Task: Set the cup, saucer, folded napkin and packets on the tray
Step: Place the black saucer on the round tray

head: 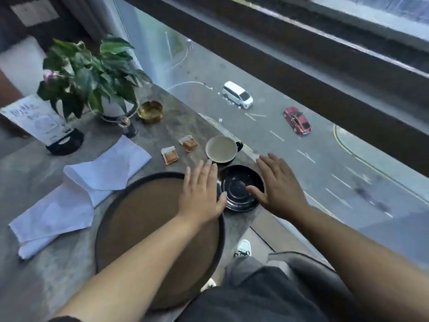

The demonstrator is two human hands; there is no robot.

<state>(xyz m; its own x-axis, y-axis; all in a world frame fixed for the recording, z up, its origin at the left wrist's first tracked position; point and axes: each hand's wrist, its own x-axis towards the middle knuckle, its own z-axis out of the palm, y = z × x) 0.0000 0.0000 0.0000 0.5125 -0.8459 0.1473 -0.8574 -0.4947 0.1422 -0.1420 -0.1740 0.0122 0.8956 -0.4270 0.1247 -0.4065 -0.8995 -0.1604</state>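
Observation:
A round brown tray (144,219) with a dark rim lies on the grey table near me. Just right of it sits a black saucer (239,182). My left hand (200,191) is spread flat at the saucer's left edge, over the tray's rim, and my right hand (277,184) is spread at its right edge, thumb over the saucer. Neither hand holds anything. Behind the saucer stands a cup (221,148) with a pale inside and a dark handle. Two brown packets (170,155) (188,143) lie left of the cup. A white napkin (79,189) lies partly unfolded to the left.
A potted plant (92,75), a brass ashtray (150,112) and a card on a black stand (44,123) stand at the back of the table. The table's right edge runs right by the saucer, next to a window over a street. My legs are below.

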